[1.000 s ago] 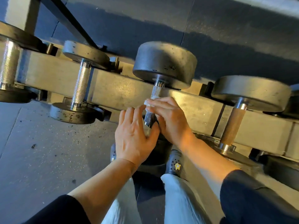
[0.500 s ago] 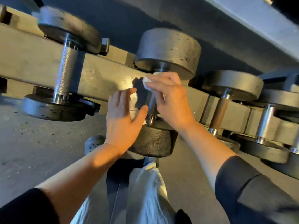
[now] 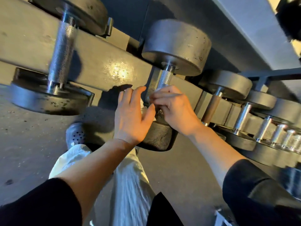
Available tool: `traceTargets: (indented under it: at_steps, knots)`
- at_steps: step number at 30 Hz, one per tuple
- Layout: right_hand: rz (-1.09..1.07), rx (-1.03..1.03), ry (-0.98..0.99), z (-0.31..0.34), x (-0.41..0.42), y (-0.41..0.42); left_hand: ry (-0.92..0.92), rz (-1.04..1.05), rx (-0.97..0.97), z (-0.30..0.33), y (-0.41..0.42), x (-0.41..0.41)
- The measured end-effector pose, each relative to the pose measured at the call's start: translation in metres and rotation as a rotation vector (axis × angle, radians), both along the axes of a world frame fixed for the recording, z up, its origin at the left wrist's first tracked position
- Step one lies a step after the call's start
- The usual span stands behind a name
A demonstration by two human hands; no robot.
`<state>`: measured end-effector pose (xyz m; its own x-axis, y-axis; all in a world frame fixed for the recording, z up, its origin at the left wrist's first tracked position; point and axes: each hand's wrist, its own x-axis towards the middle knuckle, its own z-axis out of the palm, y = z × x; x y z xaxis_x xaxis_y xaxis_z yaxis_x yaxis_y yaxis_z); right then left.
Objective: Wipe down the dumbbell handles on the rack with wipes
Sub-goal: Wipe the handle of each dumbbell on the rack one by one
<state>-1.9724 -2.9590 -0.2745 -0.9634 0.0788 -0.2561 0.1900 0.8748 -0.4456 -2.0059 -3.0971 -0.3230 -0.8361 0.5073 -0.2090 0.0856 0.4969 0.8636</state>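
Head view showed a dumbbell (image 3: 176, 46) with round, pitted dark-grey heads resting across the flat metal rack (image 3: 101, 62) at the frame's centre. Its knurled steel handle (image 3: 165, 78) gleamed between the heads. The right hand (image 3: 174, 108) was curled round the lower handle, pressing a white wipe (image 3: 143, 105) that peeked out, crumpled, beside the fingers. The left hand (image 3: 132, 115) lay just beside it, fingers straight and relaxed, over the wipe's edge and the near head. At upper left sat a larger dumbbell (image 3: 61, 51) with a cross-hatched handle; smaller chrome-handled ones trailed off to the right.
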Motion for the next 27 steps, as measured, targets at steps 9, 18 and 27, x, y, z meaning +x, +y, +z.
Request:
traceTargets:
  at_steps: [9,18,27]
  knots:
    - [-0.005,0.479,0.111,0.0,-0.03,-0.003,-0.002,0.013,0.029,0.0,-0.001,-0.001]
    - [0.162,0.361,-0.072,-0.002,-0.008,-0.001,0.023,0.029,0.03,0.0,-0.001,-0.001]
    - [-0.152,0.019,-0.019,0.007,0.019,0.008,0.091,0.055,0.01,0.001,-0.002,0.003]
